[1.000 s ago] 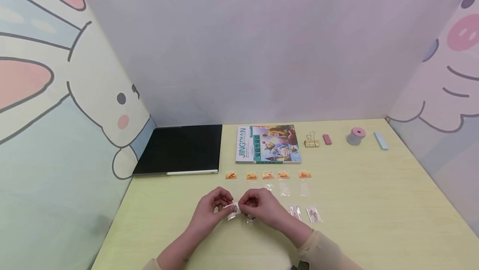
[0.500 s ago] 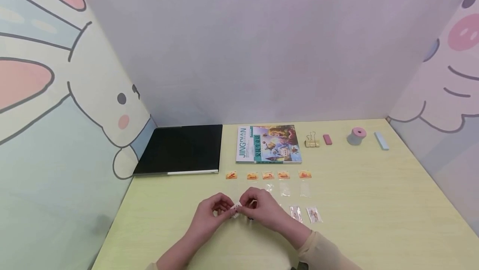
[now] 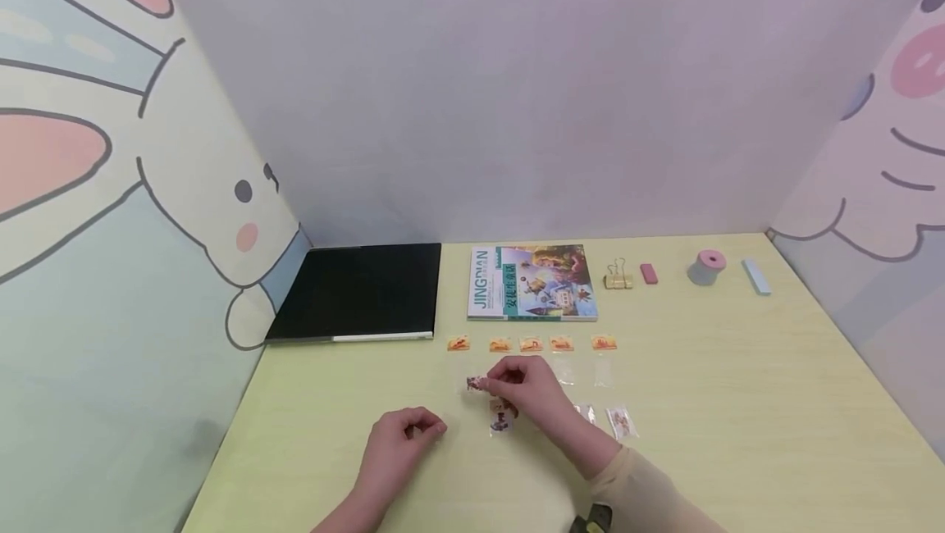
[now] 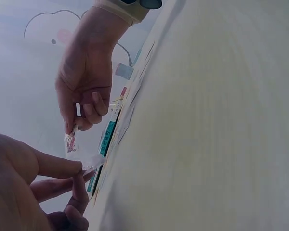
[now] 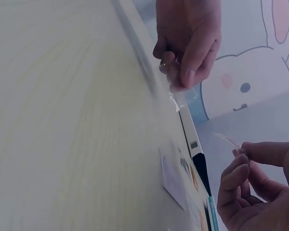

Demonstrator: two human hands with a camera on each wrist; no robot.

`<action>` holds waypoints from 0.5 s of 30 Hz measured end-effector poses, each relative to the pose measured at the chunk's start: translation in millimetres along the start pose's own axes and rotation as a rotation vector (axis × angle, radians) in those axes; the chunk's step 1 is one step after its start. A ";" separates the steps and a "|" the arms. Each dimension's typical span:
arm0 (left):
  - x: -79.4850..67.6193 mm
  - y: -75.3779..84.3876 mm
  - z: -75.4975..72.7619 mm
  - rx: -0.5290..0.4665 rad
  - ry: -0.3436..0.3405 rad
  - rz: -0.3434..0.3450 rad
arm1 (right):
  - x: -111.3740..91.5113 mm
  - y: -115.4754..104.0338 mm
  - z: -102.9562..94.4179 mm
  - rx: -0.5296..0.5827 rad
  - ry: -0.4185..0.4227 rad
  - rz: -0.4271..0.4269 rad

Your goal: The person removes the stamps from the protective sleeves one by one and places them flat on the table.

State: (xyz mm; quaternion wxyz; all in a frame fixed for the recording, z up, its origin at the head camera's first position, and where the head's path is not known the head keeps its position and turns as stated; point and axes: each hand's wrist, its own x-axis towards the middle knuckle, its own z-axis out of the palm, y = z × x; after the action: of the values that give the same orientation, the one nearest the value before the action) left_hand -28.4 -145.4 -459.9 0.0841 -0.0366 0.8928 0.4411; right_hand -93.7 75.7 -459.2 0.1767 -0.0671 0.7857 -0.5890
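Between the thumb and fingers of my right hand point(image 3: 527, 389) is a small printed card point(image 3: 476, 383) with a dark red and white pattern, lifted over the table. My left hand point(image 3: 402, 443) is to the left and nearer to me. It pinches a crumpled piece of clear plastic point(image 4: 92, 161), which looks like a small bag; the head view barely shows it. The left wrist view has the printed card point(image 4: 71, 140) hanging from the right fingertips, apart from the plastic. Under my right hand lies another printed piece in clear wrap point(image 3: 502, 420), partly covered.
Orange picture cards point(image 3: 531, 343) form a row, with clear bags point(image 3: 603, 371) below them. A wrapped printed piece point(image 3: 622, 421) lies right of my hand. Behind are a black panel point(image 3: 354, 291), a book point(image 3: 531, 283), a binder clip point(image 3: 617, 277), a red block point(image 3: 648, 273) and a spool point(image 3: 706, 267).
Both hands were together at the small card. They have parted: the right has moved up and away with the card, the left down and left with the clear plastic.
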 end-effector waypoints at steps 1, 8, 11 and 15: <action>-3.0 -1.2 1.2 0.011 -0.010 -0.014 | 0.0 -0.1 2.2 0.006 -0.014 0.011; -15.3 -8.8 12.4 0.152 -0.004 0.008 | -0.9 -1.0 25.6 -0.109 -0.090 0.061; -18.2 -10.3 15.1 0.237 0.024 0.052 | -1.1 -2.1 35.3 -0.229 -0.079 0.051; -21.4 -11.1 17.5 0.330 0.059 0.090 | -0.6 -2.8 45.3 -0.402 -0.035 -0.001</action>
State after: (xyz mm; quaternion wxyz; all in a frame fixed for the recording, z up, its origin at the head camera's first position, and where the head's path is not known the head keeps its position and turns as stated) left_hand -3.8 -138.4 -475.0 0.0428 0.0047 0.9560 0.2903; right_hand -77.3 34.3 -467.4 0.1733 -0.1116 0.8843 -0.4190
